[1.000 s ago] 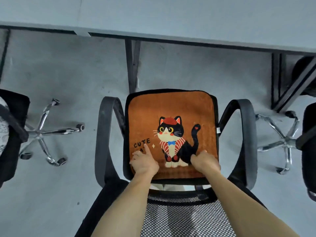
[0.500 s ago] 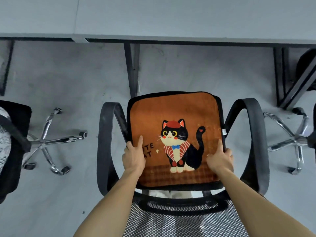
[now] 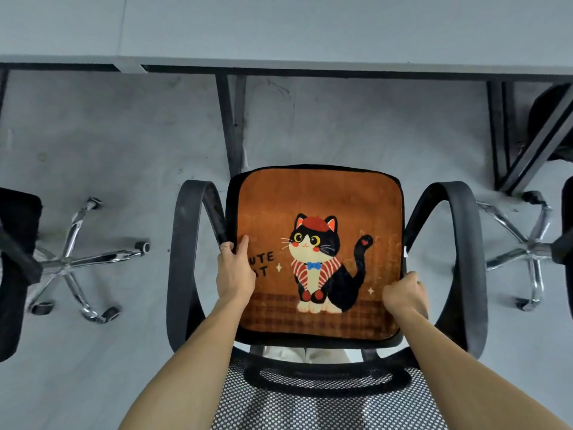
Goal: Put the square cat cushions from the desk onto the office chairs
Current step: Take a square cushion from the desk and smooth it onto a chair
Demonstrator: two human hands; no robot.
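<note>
Cushion (image 3: 316,197) lies flat on the chair (image 3: 186,243) seat between the armrests, cat side up. Left hand (image 3: 234,274) pinches its left edge with the thumb on top, and right hand (image 3: 403,294) curls round its right edge. Step looks like final squaring on the seat; next move probably calls for letting go with both hands and turning to the bench (image 3: 310,26) for another cushion, none showing on the visible strip.

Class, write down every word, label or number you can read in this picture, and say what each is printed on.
"UTE": upper line on the orange cat cushion, first letter hidden by the left hand.
"AT": line below, same cushion, start hidden too.
White tag at the cushion's right edge: too small to read.
No other text shows.
</note>
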